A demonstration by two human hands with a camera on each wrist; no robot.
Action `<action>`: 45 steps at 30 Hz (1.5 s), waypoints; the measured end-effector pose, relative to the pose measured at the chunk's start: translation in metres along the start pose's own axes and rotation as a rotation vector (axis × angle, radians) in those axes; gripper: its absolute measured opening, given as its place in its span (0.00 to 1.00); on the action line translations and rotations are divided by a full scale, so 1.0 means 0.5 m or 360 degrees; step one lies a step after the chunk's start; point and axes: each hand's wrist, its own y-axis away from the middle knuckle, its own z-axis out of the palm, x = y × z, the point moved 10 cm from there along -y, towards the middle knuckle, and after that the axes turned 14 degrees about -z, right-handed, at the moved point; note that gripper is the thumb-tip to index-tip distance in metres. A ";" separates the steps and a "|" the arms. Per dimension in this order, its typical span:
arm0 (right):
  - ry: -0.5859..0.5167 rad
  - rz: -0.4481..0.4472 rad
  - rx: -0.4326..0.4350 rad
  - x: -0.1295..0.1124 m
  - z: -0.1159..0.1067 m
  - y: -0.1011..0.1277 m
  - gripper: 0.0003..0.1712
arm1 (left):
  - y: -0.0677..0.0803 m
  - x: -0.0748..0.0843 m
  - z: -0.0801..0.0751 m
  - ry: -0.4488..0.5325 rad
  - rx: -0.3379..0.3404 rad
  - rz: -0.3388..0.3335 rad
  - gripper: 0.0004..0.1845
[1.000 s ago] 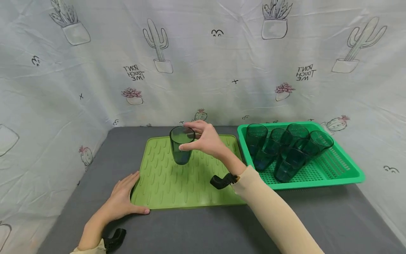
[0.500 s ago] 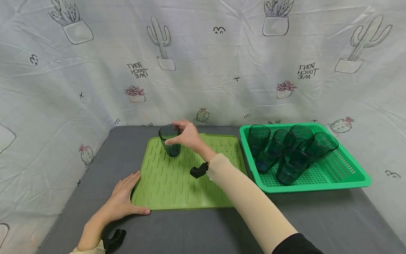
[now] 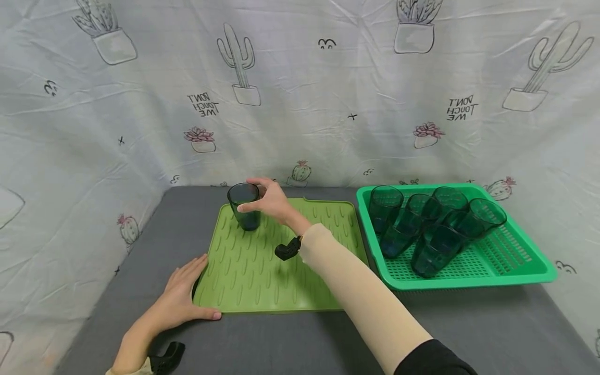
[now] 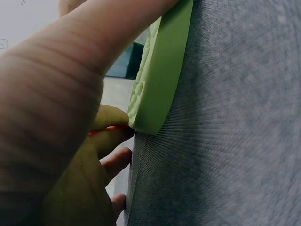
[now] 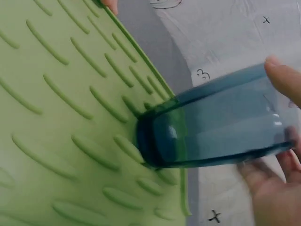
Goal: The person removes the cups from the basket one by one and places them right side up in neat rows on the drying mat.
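My right hand (image 3: 274, 202) grips a dark blue-green tinted drinking glass (image 3: 244, 197) near its rim, thumb on the near side and fingers on the far side. The glass is upright over the back-left part of a green ridged drying mat (image 3: 281, 286). In the right wrist view, the base of the glass (image 5: 216, 123) is right at the mat's ridges. My left hand (image 3: 174, 302) lies at the mat's front-left corner, fingers stretched along the left edge and thumb along the front. The mat's raised side (image 4: 162, 80) shows close up in the left wrist view.
A green plastic basket (image 3: 473, 282) stands right of the mat, with several similar glasses (image 3: 436, 245) leaning together in its left part. Behind the grey table (image 3: 281, 346) hangs a white cloth (image 3: 290, 104) printed with cacti. A black strap piece (image 3: 287, 249) sits on my right wrist.
My right hand has carried the glass to the left and slightly back over the mat, slowing toward now. My left hand has stayed at the corner. The view has shifted slightly.
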 end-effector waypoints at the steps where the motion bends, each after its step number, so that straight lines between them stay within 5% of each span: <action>1: 0.0023 0.0003 -0.0025 -0.001 0.000 -0.002 0.42 | -0.001 0.000 -0.001 0.0000 -0.0009 -0.0004 0.70; 25: 0.0015 0.0021 -0.0129 -0.016 0.004 -0.012 0.46 | 0.004 0.012 -0.030 0.0015 -0.0085 -0.0018 0.69; 38: 0.0321 0.0066 -0.0112 -0.014 -0.025 0.009 0.52 | -0.008 0.011 -0.023 0.0007 -0.0116 -0.0030 0.69; 45: 0.0512 0.0052 0.0034 -0.082 -0.068 0.061 0.54 | 0.003 0.003 -0.024 0.0014 -0.0078 -0.0035 0.69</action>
